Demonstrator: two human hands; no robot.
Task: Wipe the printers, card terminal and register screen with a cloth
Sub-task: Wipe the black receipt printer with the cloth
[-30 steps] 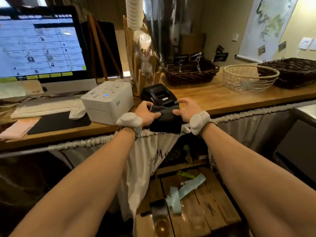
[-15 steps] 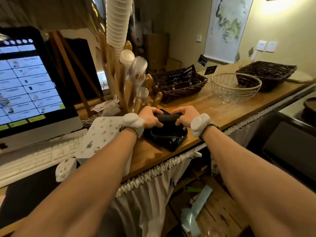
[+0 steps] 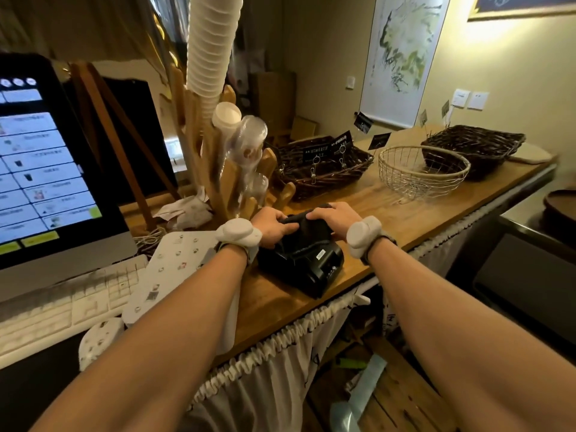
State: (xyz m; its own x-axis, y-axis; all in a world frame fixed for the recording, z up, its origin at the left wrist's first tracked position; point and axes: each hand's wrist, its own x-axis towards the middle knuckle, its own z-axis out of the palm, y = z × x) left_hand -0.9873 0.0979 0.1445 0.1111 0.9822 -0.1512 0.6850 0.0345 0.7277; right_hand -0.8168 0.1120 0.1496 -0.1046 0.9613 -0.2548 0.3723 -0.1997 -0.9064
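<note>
Dark cloth (image 3: 307, 227) lies bunched on top of the black printer (image 3: 311, 271), which stands near the front edge of the wooden counter (image 3: 389, 219), at centre of view.

Left hand (image 3: 274, 227): fingers curled round the cloth's 9 o'clock end, grasping it. Right hand (image 3: 330, 217): fingers curled over the 3 o'clock end, also grasping. Both hands press the cloth to the printer's back top. The printer's front face with its label shows below the cloth, uncovered.

White printer (image 3: 174, 269) sits just beside the black one at 9 o'clock, partly behind the left forearm. Register screen (image 3: 40, 169) stands at 10 o'clock, lit, showing a grid of tiles. White keyboard (image 3: 62, 304) lies below the screen, and a white mouse (image 3: 99, 341) is at 8 o'clock.

A stack of paper cups (image 3: 212, 48) in a wooden holder rises at 11 o'clock. A dark wicker basket (image 3: 324, 171) with clipped tags is at 12 o'clock. A wire basket (image 3: 420, 174) is at 2 o'clock, well apart from the printer, and a second wicker basket (image 3: 473, 148) sits behind it.
</note>
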